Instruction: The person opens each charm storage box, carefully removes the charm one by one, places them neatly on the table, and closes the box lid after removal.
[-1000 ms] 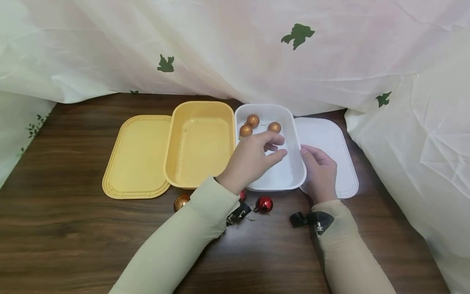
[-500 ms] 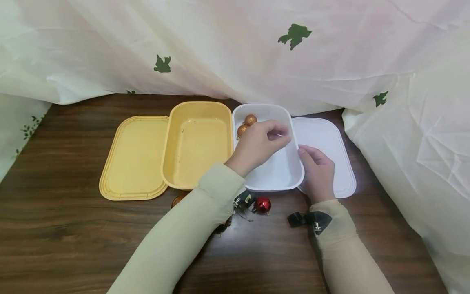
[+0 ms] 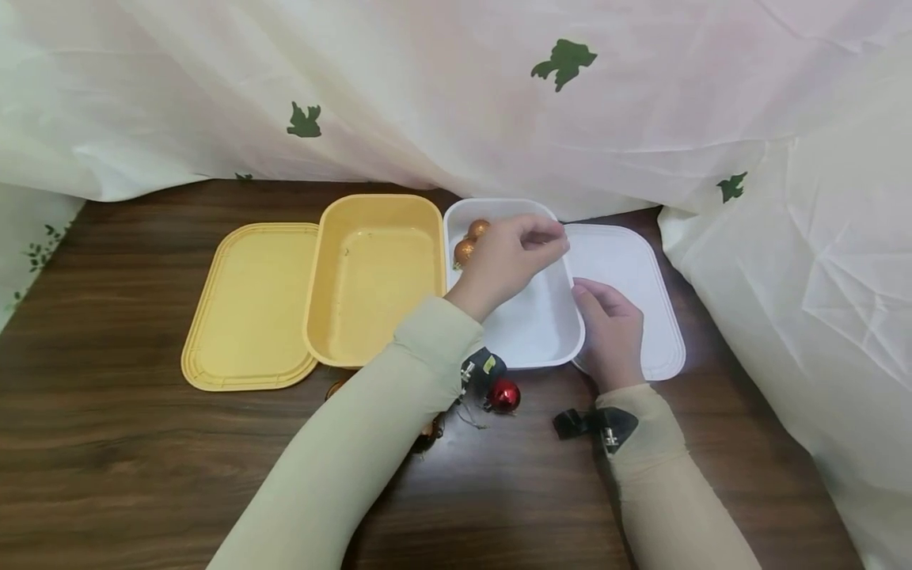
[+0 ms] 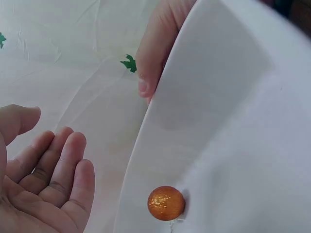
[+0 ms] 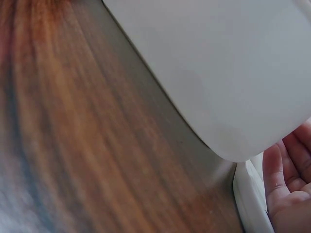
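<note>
A white plastic box (image 3: 530,336) has orange glitter Christmas baubles (image 3: 464,252) inside. In the left wrist view one orange bauble (image 4: 166,204) lies on its floor. My left hand (image 3: 504,257) hovers over the box, fingers loosely bent; the left wrist view shows its palm (image 4: 46,194) with nothing in it. My right hand (image 3: 611,324) holds the box's right rim at thumb and fingertips, from outside. In the right wrist view the right hand's fingers (image 5: 291,170) are bent beside the box wall. A red bauble (image 3: 504,395) lies on the table in front.
Left of the white box stands a yellow box (image 3: 378,293), with a yellow lid (image 3: 249,309) beside it. A white lid (image 3: 651,301) lies to the right. More baubles (image 3: 429,434) are partly hidden by the left sleeve. A white cloth (image 3: 427,95) hangs behind.
My left hand has moved farther back over the white box, now covering the third orange bauble in the head view. The right hand stays at the rim. The head view has shifted slightly.
</note>
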Available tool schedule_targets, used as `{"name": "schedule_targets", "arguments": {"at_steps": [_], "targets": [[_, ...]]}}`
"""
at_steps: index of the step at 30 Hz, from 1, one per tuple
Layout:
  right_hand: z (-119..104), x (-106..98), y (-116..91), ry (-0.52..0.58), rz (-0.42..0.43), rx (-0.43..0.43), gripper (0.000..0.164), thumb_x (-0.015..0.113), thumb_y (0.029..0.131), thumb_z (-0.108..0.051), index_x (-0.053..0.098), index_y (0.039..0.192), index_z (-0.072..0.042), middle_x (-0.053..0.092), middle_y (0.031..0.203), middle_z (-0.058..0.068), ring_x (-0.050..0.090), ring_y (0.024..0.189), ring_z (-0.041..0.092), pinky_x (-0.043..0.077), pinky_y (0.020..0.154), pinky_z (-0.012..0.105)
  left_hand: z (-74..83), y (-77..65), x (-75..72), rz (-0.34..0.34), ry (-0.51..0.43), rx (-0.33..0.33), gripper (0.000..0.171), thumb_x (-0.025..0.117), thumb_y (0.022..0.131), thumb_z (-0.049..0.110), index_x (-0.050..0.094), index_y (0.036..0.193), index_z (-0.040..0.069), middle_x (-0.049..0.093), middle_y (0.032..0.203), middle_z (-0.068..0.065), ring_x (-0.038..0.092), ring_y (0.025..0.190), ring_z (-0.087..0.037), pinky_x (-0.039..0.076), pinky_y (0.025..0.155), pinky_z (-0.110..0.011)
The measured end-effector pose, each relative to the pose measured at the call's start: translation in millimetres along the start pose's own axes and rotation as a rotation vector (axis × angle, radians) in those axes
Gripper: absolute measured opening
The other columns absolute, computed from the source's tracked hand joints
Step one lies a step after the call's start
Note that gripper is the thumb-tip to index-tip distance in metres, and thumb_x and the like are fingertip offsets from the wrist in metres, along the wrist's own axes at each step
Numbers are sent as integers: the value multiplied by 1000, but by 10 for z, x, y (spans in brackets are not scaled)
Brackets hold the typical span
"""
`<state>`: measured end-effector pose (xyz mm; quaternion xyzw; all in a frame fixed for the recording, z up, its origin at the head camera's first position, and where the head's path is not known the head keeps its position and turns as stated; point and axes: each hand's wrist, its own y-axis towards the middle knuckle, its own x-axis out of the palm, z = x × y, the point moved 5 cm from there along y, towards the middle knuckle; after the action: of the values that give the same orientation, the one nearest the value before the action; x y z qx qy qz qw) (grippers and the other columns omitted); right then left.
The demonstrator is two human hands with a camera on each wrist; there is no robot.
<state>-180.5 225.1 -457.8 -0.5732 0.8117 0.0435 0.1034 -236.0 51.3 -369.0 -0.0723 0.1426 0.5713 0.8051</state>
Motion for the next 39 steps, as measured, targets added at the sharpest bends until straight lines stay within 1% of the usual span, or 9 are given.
{"name": "schedule_targets", "arguments": {"at_steps": [5,10,14,20,25,31,33,39], "targets": [[-9,23,-7,12,-4,-9,33,65,86,-38,70,108,-13,65,111,6,61,100,20,54,73,26,-5,41,-44,26,26,-1,26,63,88,32,66,110,17,65,102,11,57,94,0,46,78,-12],[-5,36,-3,7,-7,-22,33,64,86,-37,70,108,-12,65,111,7,62,99,21,54,73,26,-72,85,-59,59,31,-26,26,63,88,32,66,109,18,65,100,12,57,93,1,46,77,-13],[8,20,12,9,3,-33,32,65,86,-37,70,107,-13,66,109,6,62,98,21,54,72,27,-115,110,-60,95,27,-47,23,64,88,33,67,107,21,65,99,14,57,93,3,46,77,-14],[29,-3,11,-5,11,-18,31,64,87,-37,70,107,-15,66,109,4,63,98,20,54,71,27,-137,173,-53,130,21,-42,23,64,88,28,67,108,17,66,101,11,57,93,1,45,78,-13],[34,-9,7,-12,12,-12,31,64,86,-39,70,107,-16,66,109,4,63,97,20,54,71,27,-183,222,-48,143,22,-63,23,64,88,27,67,109,16,66,101,9,57,95,-1,45,80,-13],[27,6,6,-14,5,-16,31,64,86,-39,70,107,-16,66,109,4,63,98,20,54,72,28,-249,254,-53,165,-5,-71,22,64,88,26,67,105,14,66,98,7,59,91,-1,48,72,-13],[28,11,6,-11,2,-16,32,64,86,-39,70,107,-16,66,109,4,63,98,20,54,72,28,-271,266,-51,169,9,-70,21,64,87,26,68,105,14,67,97,7,59,90,-1,48,71,-12],[32,14,11,-5,-4,-20,32,64,87,-39,70,108,-16,66,110,4,63,98,20,55,72,28,-277,277,-36,163,115,-73,23,64,87,28,68,107,16,67,101,8,59,94,0,43,81,-11]]}}
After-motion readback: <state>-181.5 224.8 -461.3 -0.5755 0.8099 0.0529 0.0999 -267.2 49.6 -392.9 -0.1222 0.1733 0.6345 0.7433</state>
